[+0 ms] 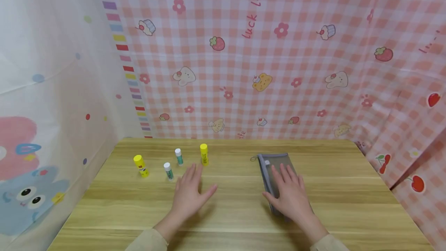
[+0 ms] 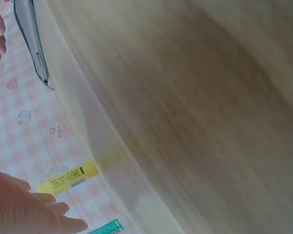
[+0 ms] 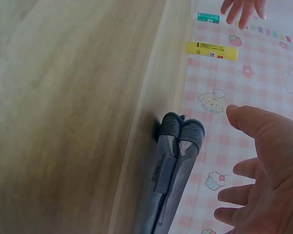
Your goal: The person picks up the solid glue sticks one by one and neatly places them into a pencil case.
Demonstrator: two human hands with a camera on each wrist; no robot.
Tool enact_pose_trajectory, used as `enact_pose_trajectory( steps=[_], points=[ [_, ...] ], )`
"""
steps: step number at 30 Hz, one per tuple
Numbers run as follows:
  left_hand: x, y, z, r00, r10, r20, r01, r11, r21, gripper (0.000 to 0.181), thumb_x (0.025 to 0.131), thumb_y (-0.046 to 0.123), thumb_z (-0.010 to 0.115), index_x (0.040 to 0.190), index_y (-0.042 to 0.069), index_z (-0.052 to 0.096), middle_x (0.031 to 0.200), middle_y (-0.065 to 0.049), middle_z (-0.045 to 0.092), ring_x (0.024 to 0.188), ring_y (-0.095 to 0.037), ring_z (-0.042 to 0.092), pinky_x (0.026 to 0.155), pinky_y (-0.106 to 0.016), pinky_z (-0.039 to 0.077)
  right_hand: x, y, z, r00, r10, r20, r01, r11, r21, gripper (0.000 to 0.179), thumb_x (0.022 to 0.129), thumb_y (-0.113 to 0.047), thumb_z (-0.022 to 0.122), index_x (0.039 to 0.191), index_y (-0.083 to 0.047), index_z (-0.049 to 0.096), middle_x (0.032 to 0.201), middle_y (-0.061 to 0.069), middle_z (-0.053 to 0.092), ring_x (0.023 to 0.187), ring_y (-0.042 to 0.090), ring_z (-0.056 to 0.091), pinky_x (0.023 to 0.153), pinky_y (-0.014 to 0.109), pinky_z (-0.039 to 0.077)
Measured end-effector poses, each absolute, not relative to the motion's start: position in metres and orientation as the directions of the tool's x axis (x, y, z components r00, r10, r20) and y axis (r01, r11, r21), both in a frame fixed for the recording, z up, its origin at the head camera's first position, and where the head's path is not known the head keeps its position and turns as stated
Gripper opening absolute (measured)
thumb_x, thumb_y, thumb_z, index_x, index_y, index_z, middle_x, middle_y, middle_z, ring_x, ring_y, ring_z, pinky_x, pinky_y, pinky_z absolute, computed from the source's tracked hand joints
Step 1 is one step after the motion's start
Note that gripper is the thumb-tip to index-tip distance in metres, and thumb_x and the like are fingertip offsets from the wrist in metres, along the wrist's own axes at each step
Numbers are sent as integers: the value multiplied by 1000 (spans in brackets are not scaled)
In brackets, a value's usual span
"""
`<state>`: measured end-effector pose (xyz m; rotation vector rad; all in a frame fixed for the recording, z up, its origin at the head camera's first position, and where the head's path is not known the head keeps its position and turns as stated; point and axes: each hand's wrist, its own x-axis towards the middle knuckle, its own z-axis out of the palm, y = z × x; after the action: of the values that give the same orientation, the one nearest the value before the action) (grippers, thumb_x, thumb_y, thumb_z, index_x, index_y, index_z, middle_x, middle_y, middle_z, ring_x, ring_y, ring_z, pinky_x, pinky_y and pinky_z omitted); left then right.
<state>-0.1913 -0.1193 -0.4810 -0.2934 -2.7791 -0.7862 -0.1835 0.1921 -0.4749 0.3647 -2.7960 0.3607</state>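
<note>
My left hand (image 1: 189, 195) is held over the table with fingers spread and nothing in its grasp. Just beyond its fingertips stands a yellow glue stick (image 1: 204, 156). Two glue sticks with white caps and green labels, a farther (image 1: 179, 157) and a nearer one (image 1: 168, 171), are upright to its left. Another yellow glue stick (image 1: 141, 166) stands farthest left. Over the grey mesh zipper pouch (image 1: 283, 160) is my right hand (image 1: 290, 195), fingers spread and thumb out. The right wrist view shows a gap between that hand and the pouch (image 3: 166, 180). My right hand partly hides the pouch in the head view.
The wooden table (image 1: 237, 204) spans the front. Behind it hangs a pink checked cloth (image 1: 244, 61) with printed cartoons, and a white printed cloth (image 1: 62, 100) hangs at the left. A small loop pull (image 1: 254, 159) sticks out from the pouch's far left corner.
</note>
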Motion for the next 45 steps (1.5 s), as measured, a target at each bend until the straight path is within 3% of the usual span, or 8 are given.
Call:
enact_pose_trajectory(
  steps=[12,22,31,38,45],
  points=[
    [-199,-117,-480,-970,19,242,188,692,698,82,90,49,68,145,-5,42,148,-24,42,136,-42,40,113,-55,32,-190,195,-483,-914,-205,349,-278,945,-172,82,79,-46,80,141,-1,52,140,30,49,128,46,44,107,67,31],
    [-203,-115,-476,-988,-79,129,66,545,836,74,93,41,68,145,-5,42,147,-24,45,130,-42,47,110,-53,38,-194,191,-486,-931,-181,317,-244,955,-171,79,80,-42,80,140,1,52,131,27,57,116,44,52,100,58,43],
    [-207,-115,-475,-989,-108,103,40,477,878,70,95,39,67,144,-6,44,143,-25,49,127,-43,50,106,-53,42,-192,183,-477,-968,-141,210,-171,976,-133,74,82,-41,79,137,2,54,125,24,61,111,42,57,95,55,48],
    [-213,-114,-474,-988,-135,71,5,432,902,74,94,44,65,145,-5,43,144,-25,48,128,-43,49,105,-52,43,-193,174,-477,-987,-104,121,-121,983,-142,71,85,-35,77,141,1,50,130,29,56,116,48,53,95,64,45],
    [-221,-113,-473,-987,-156,30,-35,400,916,73,95,44,64,145,-5,42,144,-25,47,129,-43,48,106,-52,43,-193,168,-482,-988,-83,128,-103,983,-155,68,85,-29,76,140,2,50,125,33,53,118,53,49,90,70,45]
  ],
)
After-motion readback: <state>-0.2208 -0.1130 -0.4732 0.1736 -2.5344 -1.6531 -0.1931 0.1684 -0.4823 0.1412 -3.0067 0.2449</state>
